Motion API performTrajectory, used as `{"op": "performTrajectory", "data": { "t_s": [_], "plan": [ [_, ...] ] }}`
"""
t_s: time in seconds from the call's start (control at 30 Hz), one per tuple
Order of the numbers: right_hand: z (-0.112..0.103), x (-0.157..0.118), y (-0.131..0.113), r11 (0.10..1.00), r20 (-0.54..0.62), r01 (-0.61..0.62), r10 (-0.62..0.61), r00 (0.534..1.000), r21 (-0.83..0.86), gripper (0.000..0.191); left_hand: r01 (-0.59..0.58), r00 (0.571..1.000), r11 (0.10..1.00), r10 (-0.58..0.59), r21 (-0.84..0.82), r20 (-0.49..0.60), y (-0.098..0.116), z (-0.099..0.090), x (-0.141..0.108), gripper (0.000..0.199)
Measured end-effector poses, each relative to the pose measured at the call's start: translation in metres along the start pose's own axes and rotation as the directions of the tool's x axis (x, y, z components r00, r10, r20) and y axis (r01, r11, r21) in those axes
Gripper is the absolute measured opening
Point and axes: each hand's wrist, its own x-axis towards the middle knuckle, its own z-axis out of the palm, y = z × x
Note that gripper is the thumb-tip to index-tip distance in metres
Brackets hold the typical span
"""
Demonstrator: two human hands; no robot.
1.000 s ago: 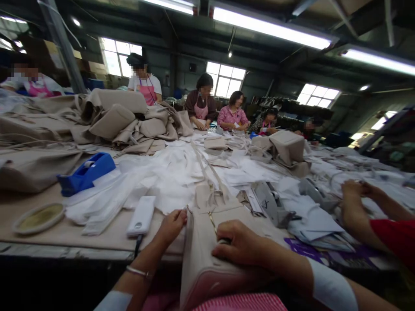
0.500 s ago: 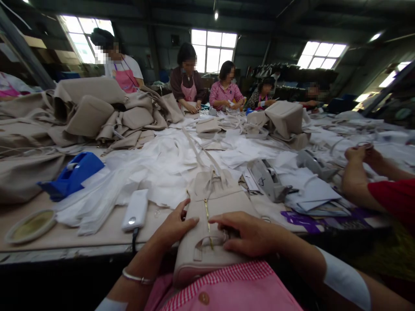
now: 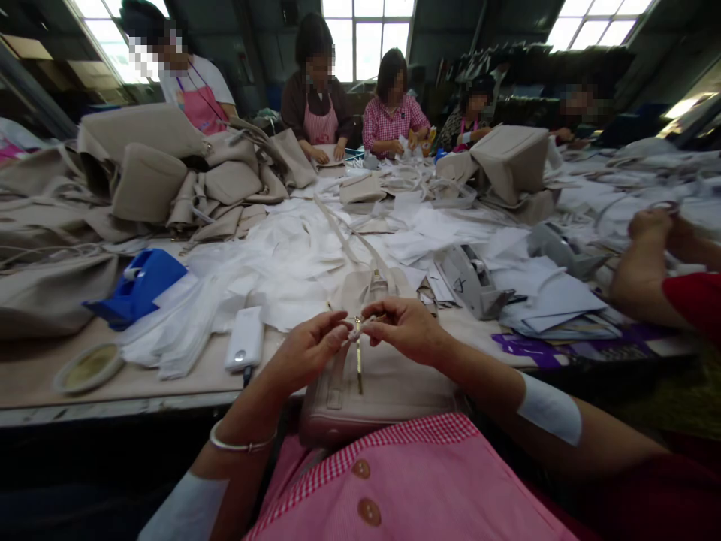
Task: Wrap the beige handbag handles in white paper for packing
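As the left hand (image 3: 312,347) and right hand (image 3: 408,330) pinch a small pale piece (image 3: 354,329) between thumbs and fingertips over a gold zipper (image 3: 359,370), the beige bag (image 3: 397,379) beneath lies at the near edge of the table (image 3: 183,387), white sheets (image 3: 282,259) beyond.

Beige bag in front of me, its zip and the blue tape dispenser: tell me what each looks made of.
Bag: leather or imitation leather, judging by its smooth surface and faint sheen; I can't tell which.
Zip: probably metal or metal-coated, given its shiny gold colour.
Blue tape dispenser: likely hard moulded plastic, from its even colour and crisp edges.
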Motion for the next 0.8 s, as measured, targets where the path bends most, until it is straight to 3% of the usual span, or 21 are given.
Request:
{"op": "performTrajectory", "data": {
  "t_s": [0.1, 0.2, 0.27, 0.33, 0.43, 0.53, 0.67, 0.8],
  "plan": [
    [-0.007, 0.006, -0.005, 0.993, -0.053, 0.102, -0.106, 0.993, -0.064, 0.038, 0.087, 0.996, 0.991, -0.088, -0.104, -0.002, 0.014, 0.012, -0.004, 0.029],
    [-0.038, 0.0, 0.004, 0.91, -0.166, 0.19, -0.266, 0.95, -0.369, 0.046, 0.238, 0.959, 0.905, -0.276, -0.353, -0.06, 0.009, 0.017, -0.006, 0.027],
    [-0.061, -0.012, 0.022, 0.82, -0.241, 0.099, -0.278, 0.93, -0.563, 0.053, 0.299, 0.925, 0.76, -0.378, -0.577, -0.018, 0.0, 0.016, -0.007, 0.031],
    [-0.074, -0.031, 0.045, 0.793, -0.305, -0.074, -0.144, 0.941, -0.604, 0.059, 0.306, 0.907, 0.639, -0.421, -0.706, 0.012, -0.009, 0.015, -0.009, 0.036],
    [-0.065, -0.064, 0.077, 0.797, -0.278, -0.248, 0.104, 0.955, -0.551, 0.071, 0.309, 0.901, 0.59, -0.433, -0.746, 0.031, -0.022, 0.02, -0.015, 0.04],
    [-0.042, -0.088, 0.097, 0.768, -0.241, -0.28, 0.168, 0.956, -0.576, 0.072, 0.332, 0.893, 0.611, -0.449, -0.719, 0.031, -0.038, 0.029, -0.025, 0.045],
    [-0.024, -0.096, 0.106, 0.685, -0.253, -0.244, 0.09, 0.963, -0.687, 0.065, 0.332, 0.87, 0.614, -0.493, -0.716, -0.02, -0.057, 0.039, -0.036, 0.053],
    [-0.024, -0.088, 0.106, 0.571, -0.266, -0.137, -0.15, 0.952, -0.809, 0.053, 0.375, 0.84, 0.618, -0.541, -0.691, -0.028, -0.062, 0.042, -0.036, 0.06]
  ]
}}
